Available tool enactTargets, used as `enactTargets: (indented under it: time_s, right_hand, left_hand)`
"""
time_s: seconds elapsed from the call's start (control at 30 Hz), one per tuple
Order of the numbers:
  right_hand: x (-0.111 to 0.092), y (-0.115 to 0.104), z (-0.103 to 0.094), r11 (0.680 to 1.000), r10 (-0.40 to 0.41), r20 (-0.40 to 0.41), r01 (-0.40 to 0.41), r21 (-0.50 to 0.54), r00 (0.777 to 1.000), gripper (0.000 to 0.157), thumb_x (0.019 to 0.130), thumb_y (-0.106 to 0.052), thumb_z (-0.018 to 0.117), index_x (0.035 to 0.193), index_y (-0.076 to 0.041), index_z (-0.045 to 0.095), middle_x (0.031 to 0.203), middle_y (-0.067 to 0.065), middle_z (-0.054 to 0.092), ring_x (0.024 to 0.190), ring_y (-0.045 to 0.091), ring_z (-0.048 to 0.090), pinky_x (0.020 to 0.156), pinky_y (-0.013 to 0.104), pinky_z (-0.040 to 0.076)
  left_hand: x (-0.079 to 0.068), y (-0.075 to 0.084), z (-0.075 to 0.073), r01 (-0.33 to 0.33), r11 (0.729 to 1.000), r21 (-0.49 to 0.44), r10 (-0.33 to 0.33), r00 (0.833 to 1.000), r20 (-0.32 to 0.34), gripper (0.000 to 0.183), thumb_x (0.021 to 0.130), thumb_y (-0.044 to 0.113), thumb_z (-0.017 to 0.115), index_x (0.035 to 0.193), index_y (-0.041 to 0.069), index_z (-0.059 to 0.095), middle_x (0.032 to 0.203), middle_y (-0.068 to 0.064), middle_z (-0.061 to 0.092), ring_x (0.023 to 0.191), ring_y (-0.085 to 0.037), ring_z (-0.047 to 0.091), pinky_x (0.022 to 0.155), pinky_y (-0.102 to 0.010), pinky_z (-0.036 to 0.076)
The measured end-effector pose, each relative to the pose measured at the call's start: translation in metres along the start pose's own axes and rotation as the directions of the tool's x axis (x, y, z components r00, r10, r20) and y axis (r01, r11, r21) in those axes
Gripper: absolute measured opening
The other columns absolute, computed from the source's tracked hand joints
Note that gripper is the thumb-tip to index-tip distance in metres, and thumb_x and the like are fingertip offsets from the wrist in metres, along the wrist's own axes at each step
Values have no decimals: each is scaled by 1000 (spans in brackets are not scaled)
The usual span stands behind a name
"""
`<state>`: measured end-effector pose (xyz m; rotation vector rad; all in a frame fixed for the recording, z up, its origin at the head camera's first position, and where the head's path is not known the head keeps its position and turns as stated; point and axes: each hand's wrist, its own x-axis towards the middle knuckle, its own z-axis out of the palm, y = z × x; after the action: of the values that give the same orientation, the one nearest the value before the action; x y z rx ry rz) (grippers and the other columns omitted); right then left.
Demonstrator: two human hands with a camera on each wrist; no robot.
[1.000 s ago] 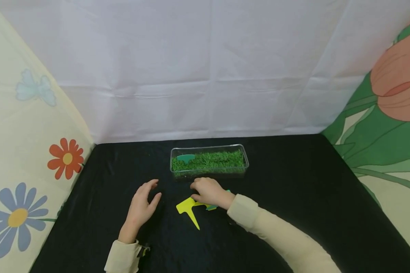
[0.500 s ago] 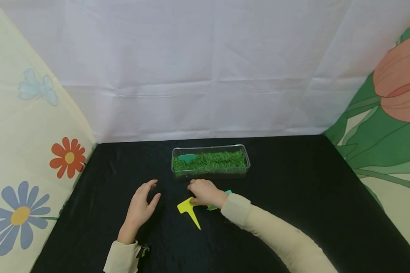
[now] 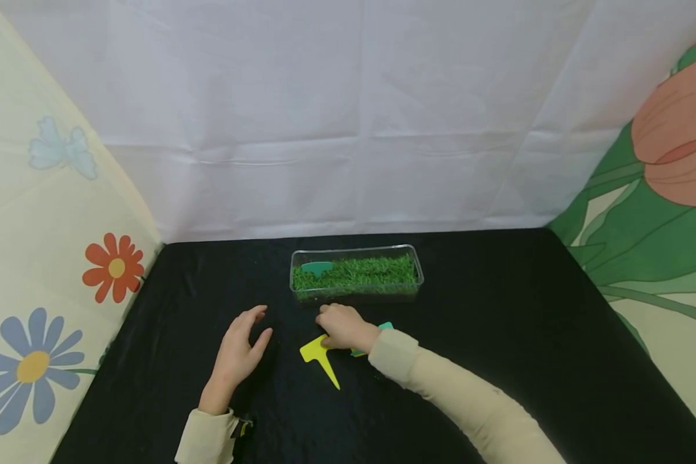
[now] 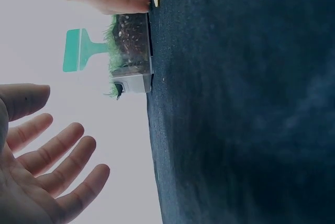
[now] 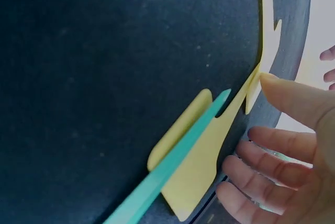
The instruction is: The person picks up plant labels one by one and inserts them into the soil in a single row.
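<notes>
On the black cloth, my right hand (image 3: 346, 328) is over several T-shaped plant labels. Its thumb touches a yellow plant label (image 3: 319, 353), while the other fingers are loosely bent and apart from it in the right wrist view. Under that wrist are another yellow label (image 5: 196, 169) and a teal label (image 5: 162, 174) lying across it, mostly hidden from the head view. My left hand (image 3: 238, 354) hovers to the left, fingers relaxed, holding nothing. Behind the hands, a teal plant label (image 4: 78, 51) stands upright in the grass at the left end of a clear planter (image 3: 354, 288).
Green grass (image 3: 377, 274) fills the planter, with dark soil (image 4: 131, 41) visible through its wall. A white curtain (image 3: 325, 129) hangs behind the black tablecloth (image 3: 499, 322). Flower-printed cloths stand at both sides.
My right hand has shifted slightly left, and its thumb now lies at the head of the yellow label. The left hand stays in place.
</notes>
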<state>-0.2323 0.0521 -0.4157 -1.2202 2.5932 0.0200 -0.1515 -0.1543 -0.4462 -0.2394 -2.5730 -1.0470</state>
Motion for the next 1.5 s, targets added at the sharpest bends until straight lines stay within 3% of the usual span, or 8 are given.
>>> enactTargets:
  time_s: [0.33, 0.57, 0.83, 1.27, 1.5]
  right_hand:
    - [0, -1, 3, 1000, -3, -23, 3, 2, 1000, 25, 80, -27, 70, 100, -12, 69, 87, 1, 55, 73, 16, 53, 58, 26, 45]
    - [0, -1, 4, 1000, 2, -20, -1, 27, 1000, 12, 81, -25, 69, 86, -15, 68, 78, -1, 49, 66, 15, 45, 53, 25, 39]
    - [-2, -4, 3, 1000, 3, 10, -3, -6, 1000, 24, 76, -36, 73, 90, -16, 69, 79, -2, 50, 65, 13, 43, 54, 24, 39]
    - [-1, -7, 4, 998, 37, 24, -36, -44, 999, 22, 74, -35, 74, 82, -17, 66, 78, -2, 48, 67, 13, 43, 55, 24, 41]
    - [-1, -8, 4, 998, 59, 22, -59, -7, 998, 24, 73, -33, 75, 83, -15, 64, 80, -1, 48, 70, 13, 43, 55, 23, 41]
  left_hand:
    - [-1, 1, 0, -6, 1000, 0, 6, 1000, -6, 40, 80, 2, 67, 118, -3, 54, 103, -15, 60, 94, -30, 56, 79, -48, 46]
    - [-2, 1, 0, 0, 1000, 1, 0, 1000, 2, 40, 80, 3, 67, 118, -2, 54, 103, -15, 60, 94, -30, 57, 80, -48, 46]
    - [-2, 1, -1, 5, 1000, -4, -5, 1000, 9, 40, 80, 3, 67, 118, -2, 54, 103, -16, 60, 94, -30, 57, 79, -48, 46]
    - [-2, 1, -1, 4, 1000, -5, -4, 1000, 16, 40, 81, 3, 66, 118, -2, 53, 104, -16, 60, 94, -30, 57, 79, -48, 46]
    - [-2, 1, -1, -2, 1000, -7, 2, 1000, 12, 40, 81, 3, 66, 118, -3, 54, 103, -16, 60, 94, -30, 57, 79, -48, 46]
